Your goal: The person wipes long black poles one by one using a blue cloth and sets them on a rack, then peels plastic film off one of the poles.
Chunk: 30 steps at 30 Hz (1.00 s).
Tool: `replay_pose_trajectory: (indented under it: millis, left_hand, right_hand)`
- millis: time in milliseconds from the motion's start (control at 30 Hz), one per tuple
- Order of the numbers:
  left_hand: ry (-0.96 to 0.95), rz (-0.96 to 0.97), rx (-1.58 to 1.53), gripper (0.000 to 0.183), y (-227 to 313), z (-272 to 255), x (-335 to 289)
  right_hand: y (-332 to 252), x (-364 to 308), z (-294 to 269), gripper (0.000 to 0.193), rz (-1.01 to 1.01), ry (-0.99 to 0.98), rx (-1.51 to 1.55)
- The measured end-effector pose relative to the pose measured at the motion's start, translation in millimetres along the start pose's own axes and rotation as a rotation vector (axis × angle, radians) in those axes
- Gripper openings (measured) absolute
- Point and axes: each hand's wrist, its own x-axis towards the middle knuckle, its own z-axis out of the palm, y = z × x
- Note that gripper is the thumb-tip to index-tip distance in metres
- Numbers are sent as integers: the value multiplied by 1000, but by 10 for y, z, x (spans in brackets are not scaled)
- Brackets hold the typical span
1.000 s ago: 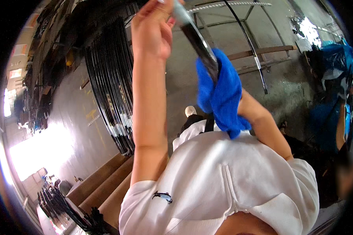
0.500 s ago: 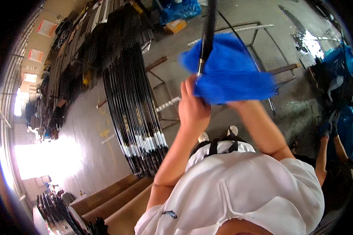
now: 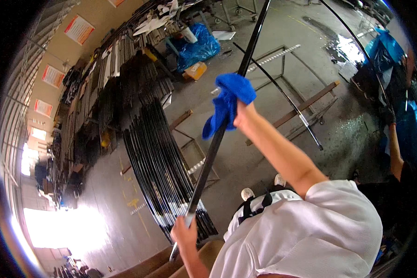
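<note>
A long black pole [image 3: 209, 169] slants across in front of me, from the top of the view down to a silvery lower end. My left hand [image 3: 184, 234] is closed round it near that end. Farther up, my right hand [image 3: 243, 114] grips a blue cloth [image 3: 229, 98] that is folded about the pole. The cloth hides most of those fingers. Beneath the pole's lower part lies a row of similar black poles [image 3: 155, 171], several of them with pale bands near their near ends.
A single pole [image 3: 287, 101] rests across a metal rack [image 3: 317, 104] on the right. A co-worker's arm [image 3: 395, 148] shows at the far right by blue plastic sheeting [image 3: 383, 48]. Long stock [image 3: 85, 104] is stacked at left. An orange box [image 3: 195, 71] sits on the floor.
My left hand has moved down and left to the pole's lower end. The cloth, spread out before, is now bunched round the pole in my right hand. The pole tilts more.
</note>
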Motion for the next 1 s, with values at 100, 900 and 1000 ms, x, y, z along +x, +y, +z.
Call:
replay_pose_trajectory:
  millis: [100,900,1000]
  left_hand:
    - [81,34,188,24,-1009,-46,-513]
    - [7,-506,-291,27,-677,577,-453]
    - [-7,-405,-378,30,-336,734,-70]
  right_hand:
    - [-444,392,-30,25,-154,-24,-10]
    - [-1324,803,-195,28,-229,-557,-275]
    - [-748,616,-416,25,-80,-566,-151]
